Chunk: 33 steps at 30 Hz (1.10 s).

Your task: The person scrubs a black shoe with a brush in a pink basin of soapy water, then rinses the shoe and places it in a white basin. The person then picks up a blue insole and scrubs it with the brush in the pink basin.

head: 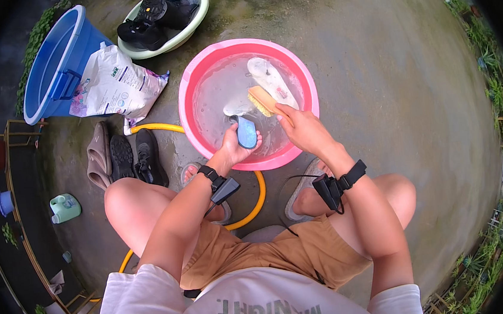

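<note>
Over the near side of a pink plastic basin (188, 108), my left hand (232, 149) grips a dark-edged blue insole (246, 132), only part of which shows. My right hand (306, 129) is closed around the handle of a scrubbing brush (263, 100) with an orange-tan back and pale yellow bristles. Its bristles face left, up from the blue insole and apart from it. Cloudy water (214, 86) fills the lower part of the basin. A white insole (269, 77) lies in it at the far right, and another white piece (237, 106), partly under water, shows behind my left hand.
At the upper left stand a blue tub (54, 62), a white printed bag (113, 86) and a pale green basin (170, 45) of black shoes (158, 17). Slippers (98, 154) and dark shoes (148, 155) sit left of my knee. A yellow hose (259, 196) passes between my feet. A green jug (65, 208) stands farther left.
</note>
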Available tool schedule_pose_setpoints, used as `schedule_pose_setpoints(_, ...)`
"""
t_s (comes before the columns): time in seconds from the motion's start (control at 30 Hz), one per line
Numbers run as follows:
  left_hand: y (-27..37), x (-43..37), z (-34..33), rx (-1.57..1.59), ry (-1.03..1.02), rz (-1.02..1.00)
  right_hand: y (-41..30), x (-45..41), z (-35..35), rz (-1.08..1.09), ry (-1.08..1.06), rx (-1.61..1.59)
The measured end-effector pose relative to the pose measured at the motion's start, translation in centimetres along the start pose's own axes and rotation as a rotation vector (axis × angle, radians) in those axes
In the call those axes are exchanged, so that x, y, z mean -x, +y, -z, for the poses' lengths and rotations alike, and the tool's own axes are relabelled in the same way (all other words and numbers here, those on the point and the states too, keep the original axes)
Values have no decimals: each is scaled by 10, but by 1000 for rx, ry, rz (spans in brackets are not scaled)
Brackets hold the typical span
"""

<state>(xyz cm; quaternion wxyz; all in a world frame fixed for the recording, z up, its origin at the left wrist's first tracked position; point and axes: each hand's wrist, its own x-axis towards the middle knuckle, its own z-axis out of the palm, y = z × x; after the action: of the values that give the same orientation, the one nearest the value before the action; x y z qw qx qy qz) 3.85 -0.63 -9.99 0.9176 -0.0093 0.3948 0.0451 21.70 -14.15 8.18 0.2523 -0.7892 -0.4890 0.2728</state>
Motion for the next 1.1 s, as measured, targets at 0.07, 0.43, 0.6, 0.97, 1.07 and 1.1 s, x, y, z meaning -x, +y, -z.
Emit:
schedule_pose_setpoints(0.07, -1, 13, -10, 38, -156, -92, 5, 5, -22, 41, -24, -29)
schedule_pose_setpoints(0.43, 17, 124, -78, 157, -90, -263, -48, 29, -13, 192, -143, -212)
schedule_pose_setpoints(0.6, 31, 157, -108, 3, -108, -318, -64, 24, -13, 171, -10, -184)
schedule_pose_setpoints(0.97, 33, 136, -110, 63, -304, -351, -70, 24, -14, 176, 55, -169)
schedule_pose_setpoints(1.07, 37, 131, -104, 61, -332, -360, -77, 20, -19, 150, 114, -126)
schedule_pose_setpoints(1.1, 39, 133, -108, -13, -246, -409, -83, 22, -21, 141, 91, -189)
